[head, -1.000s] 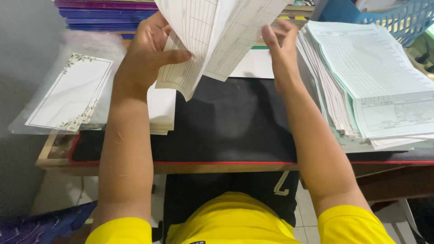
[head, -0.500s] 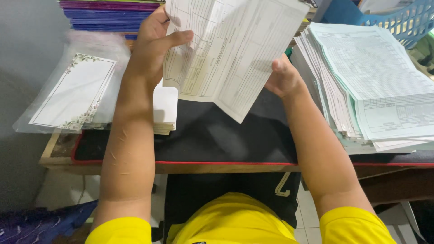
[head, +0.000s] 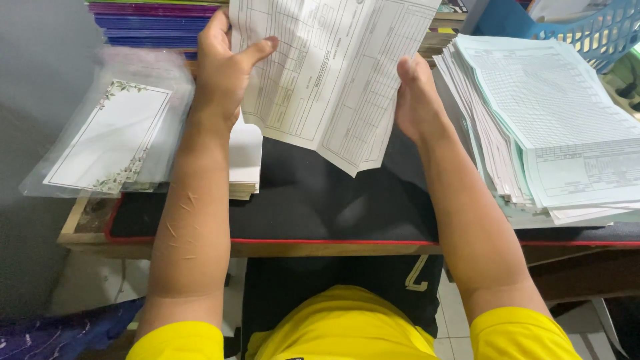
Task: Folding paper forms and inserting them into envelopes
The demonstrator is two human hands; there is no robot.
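Both hands up over the black desk mat (head: 320,193): left hand (head: 223,70) pinches the left edge of a printed form sheet (head: 333,73) with thumb across its face, right hand (head: 417,97) grips the sheet's right edge, so the paper hangs tilted above the mat at the far middle of the desk. To the right, a tall fanned stack of pale green forms (head: 547,113) (a blue basket (head: 587,27) beyond it). To the left, a short pile of white paper (head: 243,160) beside floral-bordered cards in a clear sleeve (head: 110,133), with purple folders (head: 157,20) stacked at the far edge.
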